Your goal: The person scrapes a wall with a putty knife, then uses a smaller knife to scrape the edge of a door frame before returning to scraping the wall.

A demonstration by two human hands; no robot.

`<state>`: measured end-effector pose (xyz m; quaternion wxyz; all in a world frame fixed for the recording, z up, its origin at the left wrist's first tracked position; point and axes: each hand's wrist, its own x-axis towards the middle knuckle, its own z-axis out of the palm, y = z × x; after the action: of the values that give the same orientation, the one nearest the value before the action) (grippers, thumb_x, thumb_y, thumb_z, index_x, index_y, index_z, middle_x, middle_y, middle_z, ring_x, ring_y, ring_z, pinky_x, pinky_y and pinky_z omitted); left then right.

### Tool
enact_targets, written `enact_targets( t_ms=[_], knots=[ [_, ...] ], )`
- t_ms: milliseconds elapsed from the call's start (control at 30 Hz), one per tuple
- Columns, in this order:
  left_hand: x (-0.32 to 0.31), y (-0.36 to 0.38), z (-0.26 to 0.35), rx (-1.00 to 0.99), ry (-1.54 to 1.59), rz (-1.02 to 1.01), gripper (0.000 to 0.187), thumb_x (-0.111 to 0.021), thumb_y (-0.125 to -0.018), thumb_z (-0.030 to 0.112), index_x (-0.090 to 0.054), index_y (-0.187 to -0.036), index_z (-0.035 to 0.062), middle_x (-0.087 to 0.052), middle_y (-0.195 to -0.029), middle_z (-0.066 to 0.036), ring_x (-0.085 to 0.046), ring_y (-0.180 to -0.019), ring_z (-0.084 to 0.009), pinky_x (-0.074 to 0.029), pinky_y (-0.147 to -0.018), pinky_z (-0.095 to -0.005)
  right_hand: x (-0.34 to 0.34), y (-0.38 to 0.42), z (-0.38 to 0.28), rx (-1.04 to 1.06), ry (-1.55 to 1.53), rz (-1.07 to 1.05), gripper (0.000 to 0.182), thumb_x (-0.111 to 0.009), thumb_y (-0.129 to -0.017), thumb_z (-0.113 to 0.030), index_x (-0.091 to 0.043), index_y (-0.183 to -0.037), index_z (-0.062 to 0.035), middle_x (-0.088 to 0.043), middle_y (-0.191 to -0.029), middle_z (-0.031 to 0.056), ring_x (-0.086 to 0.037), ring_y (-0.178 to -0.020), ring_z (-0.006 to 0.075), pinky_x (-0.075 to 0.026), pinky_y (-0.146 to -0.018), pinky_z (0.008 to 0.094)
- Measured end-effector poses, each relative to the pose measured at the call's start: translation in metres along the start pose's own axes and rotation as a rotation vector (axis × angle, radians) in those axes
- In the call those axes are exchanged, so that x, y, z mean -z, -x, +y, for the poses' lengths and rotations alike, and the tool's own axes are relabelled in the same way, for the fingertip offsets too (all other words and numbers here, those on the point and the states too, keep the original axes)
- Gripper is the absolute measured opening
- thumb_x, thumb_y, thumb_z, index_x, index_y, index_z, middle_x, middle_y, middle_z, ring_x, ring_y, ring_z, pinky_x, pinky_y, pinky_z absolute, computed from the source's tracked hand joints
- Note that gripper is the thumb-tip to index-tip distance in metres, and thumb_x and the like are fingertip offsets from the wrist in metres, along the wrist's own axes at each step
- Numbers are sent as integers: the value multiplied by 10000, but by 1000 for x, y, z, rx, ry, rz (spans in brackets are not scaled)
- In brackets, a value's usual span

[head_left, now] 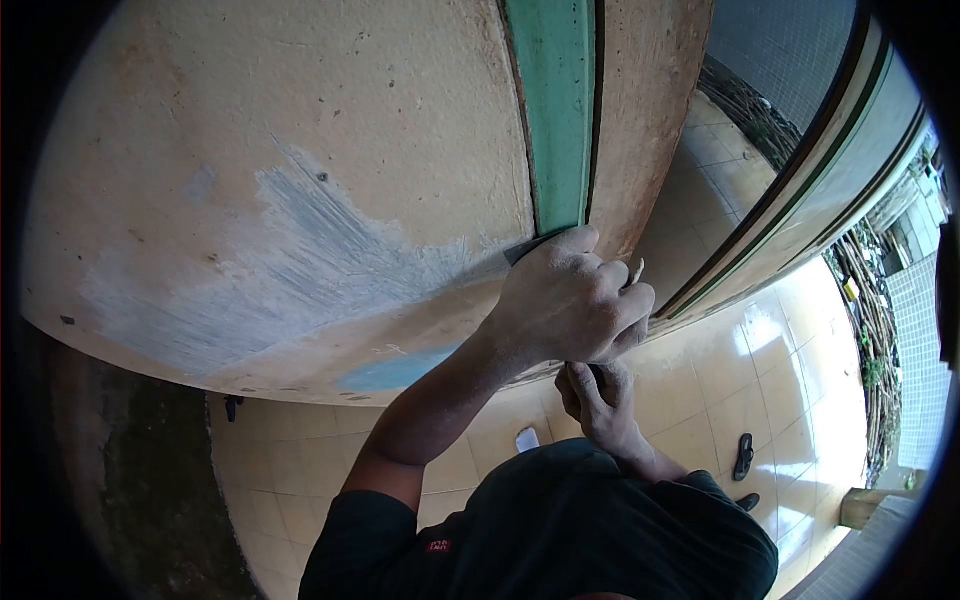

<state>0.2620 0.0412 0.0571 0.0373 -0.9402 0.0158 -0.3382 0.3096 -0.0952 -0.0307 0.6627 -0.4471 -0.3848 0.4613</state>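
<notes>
My left hand (575, 295), dusty and closed in a fist, presses at the wall (420, 120) by the foot of a green frame strip (560, 120). From under its index-finger side sticks out a dark grey flat piece (522, 249), thin like a blade or sheet; its exact kind is hidden by the fist. Just below, my right hand (603, 400) is closed with curled fingers, and something dark shows between thumb and fingers. A scuffed grey-white patch (310, 260) with streaky marks spreads over the wall to the left.
Right of the strip stands a worn wooden frame (640, 120) beside a dark glass pane (740, 190). Below lies a tiled floor (700, 400) with a dark sandal (743, 457). Dry sticks (868, 320) are piled at the far right. A pale blue patch (395, 370) marks the lower wall.
</notes>
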Motion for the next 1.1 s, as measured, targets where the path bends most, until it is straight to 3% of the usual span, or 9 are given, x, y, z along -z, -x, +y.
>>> enact_targets(
  t_ms=[300,367,433,600,733,800,900,967,1100],
  knots=[
    [0,0,11,38,28,112,190,-664,-703,165,-528,-573,134,-422,-409,10,-393,-355,-131,-307,-489,-288,10,8,-14,-47,-86,-74,151,-460,-972,-123,-508,-915,9,-448,-616,-17,-385,-521,45,-292,-457,215],
    [6,4,11,38,40,70,133,-672,-718,147,-580,-640,89,-533,-508,-25,-448,-409,-141,-348,-494,-297,10,0,-5,-4,-101,-80,137,-462,-968,-107,-514,-941,18,-454,-623,-18,-403,-531,42,-307,-462,209],
    [9,8,15,78,220,339,63,-656,-738,76,-624,-755,25,-626,-680,-96,-544,-508,-167,-421,-532,-298,11,-9,-1,145,77,-134,117,-467,-961,-85,-504,-940,24,-470,-642,-11,-428,-567,39,-343,-480,210],
    [24,59,51,140,453,521,242,-569,-814,-29,-605,-1053,-27,-651,-881,-171,-651,-688,-208,-530,-610,-288,3,-10,-19,158,76,-111,490,-448,-945,-24,-299,-1412,-6,-573,-1104,82,-440,-620,42,-387,-542,189],
    [-17,153,79,377,633,519,311,-498,-885,-19,-513,-1195,-40,-615,-957,-234,-652,-686,-205,-525,-601,-264,10,-5,-8,153,74,-57,507,-439,-931,10,-292,-1415,-9,-589,-1074,85,-436,-630,48,-402,-567,195],
    [-46,195,90,918,632,259,300,-429,-919,-4,-484,-1213,-33,-562,-1067,-247,-647,-715,-191,-521,-608,-251,4,-17,-22,235,198,-66,512,-439,-927,13,-289,-1416,-7,-593,-1061,91,-445,-630,50,-409,-574,198],
    [-109,281,97,1193,627,79,290,-385,-902,-36,-527,-1155,-18,-495,-1169,-254,-643,-767,-280,-529,-637,-326,-7,-24,-28,309,225,-87,518,-436,-923,17,-280,-1417,0,-602,-1035,107,-472,-639,55,-428,-594,206],
    [-160,374,103,945,317,-67,265,-416,-870,0,-579,-1079,-14,-556,-1084,-250,-617,-854,-378,-523,-713,-418,-2,-17,-23,193,147,-77,512,-435,-930,7,-281,-1418,-4,-600,-1044,100,-458,-635,52,-420,-582,202],
    [-187,463,141,1460,368,-715,220,-504,-807,134,-659,-892,3,-628,-716,-219,-642,-694,-341,-528,-662,-388,6,-9,-12,83,39,-36,511,-439,-941,-16,-276,-1426,-17,-586,-1012,62,-421,-609,43,-390,-558,185]
  ],
)
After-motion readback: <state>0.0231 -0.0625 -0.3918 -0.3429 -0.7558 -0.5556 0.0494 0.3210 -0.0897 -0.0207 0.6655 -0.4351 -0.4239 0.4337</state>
